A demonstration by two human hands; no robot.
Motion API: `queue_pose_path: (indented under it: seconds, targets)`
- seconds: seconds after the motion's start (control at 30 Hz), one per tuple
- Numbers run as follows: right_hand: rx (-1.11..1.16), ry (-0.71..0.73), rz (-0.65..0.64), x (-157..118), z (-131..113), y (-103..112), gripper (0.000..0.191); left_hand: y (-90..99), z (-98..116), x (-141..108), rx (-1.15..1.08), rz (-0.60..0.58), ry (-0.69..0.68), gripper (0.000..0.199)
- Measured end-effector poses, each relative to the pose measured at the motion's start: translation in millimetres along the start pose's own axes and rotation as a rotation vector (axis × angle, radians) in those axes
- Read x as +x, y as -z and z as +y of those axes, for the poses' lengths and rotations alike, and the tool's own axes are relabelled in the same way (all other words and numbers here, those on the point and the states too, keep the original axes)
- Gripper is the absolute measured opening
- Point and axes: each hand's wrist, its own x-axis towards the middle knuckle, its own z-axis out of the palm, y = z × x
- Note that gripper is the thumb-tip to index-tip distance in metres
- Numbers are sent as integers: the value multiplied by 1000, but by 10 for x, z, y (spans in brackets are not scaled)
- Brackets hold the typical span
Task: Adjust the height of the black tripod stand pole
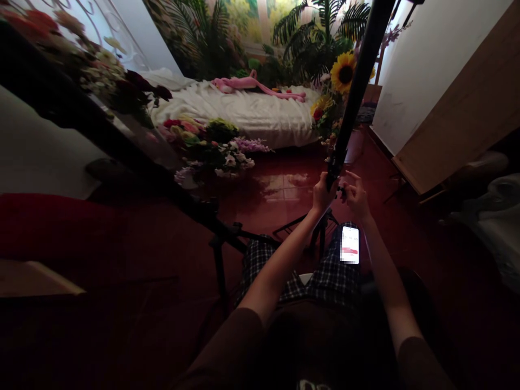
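Observation:
A black stand (357, 92) rises at a slant from between my knees toward the upper right. My left hand (323, 193) is wrapped round its pole near the lower joint. Just right of the pole, my right hand (356, 196) has its thumb and lower fingers closed at a small dark knob (342, 190), with the index finger stretched out to the left. The exact grip on the knob is hard to see in the dim light. A lit phone (350, 245) lies on my right thigh, over checked shorts.
A second black stand (122, 146) slants across the left side, its legs near my left knee. Flowers (219, 149) and a white-draped bed (244, 116) with a pink plush toy (244, 83) lie ahead. A wooden board (459, 114) leans at the right.

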Motion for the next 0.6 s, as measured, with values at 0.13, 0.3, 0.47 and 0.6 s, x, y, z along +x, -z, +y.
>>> queue_pose_path:
  seconds: [0.13, 0.3, 0.47, 0.6]
  targets:
    - [294, -295, -41, 94, -69, -21, 52, 7, 29, 1, 3, -3, 25, 30]
    - [827, -780, -207, 179, -140, 7, 16, 30, 51, -13, 7, -36, 55, 27]
    - [1095, -870, -175, 156, -130, -2, 12, 35, 79, 6, -1, -46, 98, 28]
    - [1091, -855, -89, 138, -153, -73, 9, 113, 173, -12, -79, -134, 120, 32]
